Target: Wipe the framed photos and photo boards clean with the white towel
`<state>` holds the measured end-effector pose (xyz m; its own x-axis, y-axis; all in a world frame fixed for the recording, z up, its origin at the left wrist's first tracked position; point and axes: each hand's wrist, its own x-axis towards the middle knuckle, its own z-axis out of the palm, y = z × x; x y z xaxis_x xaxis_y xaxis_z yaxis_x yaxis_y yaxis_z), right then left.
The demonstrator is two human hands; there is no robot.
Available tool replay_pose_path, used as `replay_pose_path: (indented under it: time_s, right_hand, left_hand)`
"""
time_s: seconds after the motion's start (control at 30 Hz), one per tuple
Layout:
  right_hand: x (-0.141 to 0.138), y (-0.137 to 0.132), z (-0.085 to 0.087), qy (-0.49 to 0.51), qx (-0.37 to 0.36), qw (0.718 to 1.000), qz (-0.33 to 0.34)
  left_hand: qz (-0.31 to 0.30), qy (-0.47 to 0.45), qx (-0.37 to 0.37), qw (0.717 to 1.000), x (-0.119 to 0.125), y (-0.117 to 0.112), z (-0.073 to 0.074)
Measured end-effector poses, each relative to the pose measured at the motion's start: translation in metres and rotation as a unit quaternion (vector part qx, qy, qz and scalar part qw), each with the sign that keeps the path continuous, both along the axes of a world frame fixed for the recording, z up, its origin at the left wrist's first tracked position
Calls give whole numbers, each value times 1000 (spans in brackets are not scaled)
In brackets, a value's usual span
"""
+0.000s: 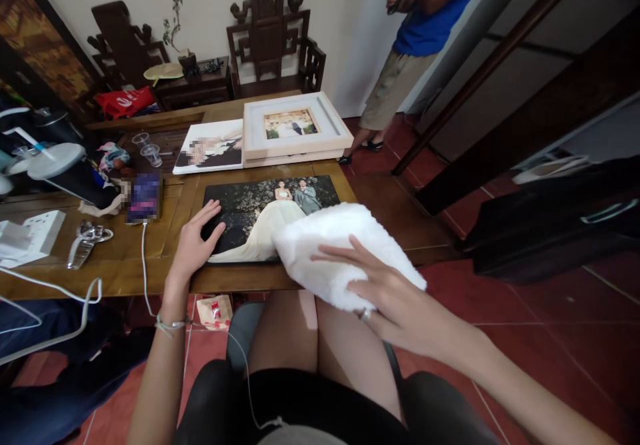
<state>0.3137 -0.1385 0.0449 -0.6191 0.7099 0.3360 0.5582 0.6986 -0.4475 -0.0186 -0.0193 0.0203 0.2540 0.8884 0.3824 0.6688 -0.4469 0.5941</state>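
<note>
A dark wedding photo panel (pixel 240 215) lies flat on the wooden table near its front edge. It pictures two people, one in a long cream gown. My left hand (pixel 195 241) rests at the panel's left end, fingers spread over the border, holding nothing. In my right hand (pixel 377 288) is a fluffy white cloth (pixel 330 238), bunched under the fingers. The cloth covers the panel's lower right part and hangs past the table's front edge. Some of the right fingers are hidden by its folds.
Behind the panel are a white-framed photo (pixel 255 145) on a stack and another photo board (pixel 183 158). A phone (pixel 145 195) with its cable, a claw clip (pixel 87 241), a power strip (pixel 47 231) and a tumbler (pixel 65 171) stand left. A person in blue (pixel 425 25) stands beyond.
</note>
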Motion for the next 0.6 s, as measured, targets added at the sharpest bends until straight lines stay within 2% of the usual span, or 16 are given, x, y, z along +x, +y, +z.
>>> replay_pose_path:
  time_s: [0.07,0.13,0.33,0.43,0.5,0.6]
  right_hand:
    - [0,-4,3,4,-7,1000,20]
    - [1,10,2,5,-3,1000,18]
    - [-4,115,-10,-36,18,997,-65]
    - [-12,149,-14,-41,40,993,-106]
    - [-17,150,-16,-46,49,990,-120]
    - [-20,117,-18,-48,46,993,-102]
  left_hand:
    - [-5,6,3,1000,-1,0,0]
    - [-8,9,5,1000,-1,0,0]
    - [-12,0,-2,1000,-3,1,-2]
    - [-5,-7,-8,1000,-2,0,-2]
    - [-3,-11,-10,1000,-2,0,-2]
    - [0,-10,-12,1000,-1,0,-2]
